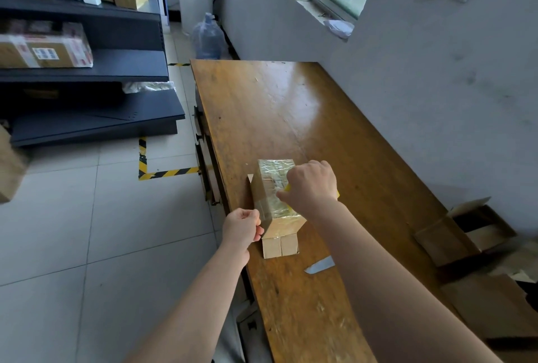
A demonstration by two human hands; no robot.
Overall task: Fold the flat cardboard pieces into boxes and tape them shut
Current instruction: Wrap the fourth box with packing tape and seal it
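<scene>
The taped cardboard box (265, 191) sits by the tabletop's (291, 106) left edge, my left hand (243, 224) pinching clear tape (263, 211) at its near-left corner, my right hand (313, 185) curled on top round a yellow thing (288, 187).

The wooden table (291, 118) bears a taped cardboard box (266, 188) and (just beside it) a grey pointed strip (319, 265).

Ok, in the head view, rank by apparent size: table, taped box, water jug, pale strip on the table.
1. Table, largest.
2. Taped box.
3. Water jug, looks smaller than the box, but it sits farther off, so true size is unsure.
4. Pale strip, smallest.
</scene>
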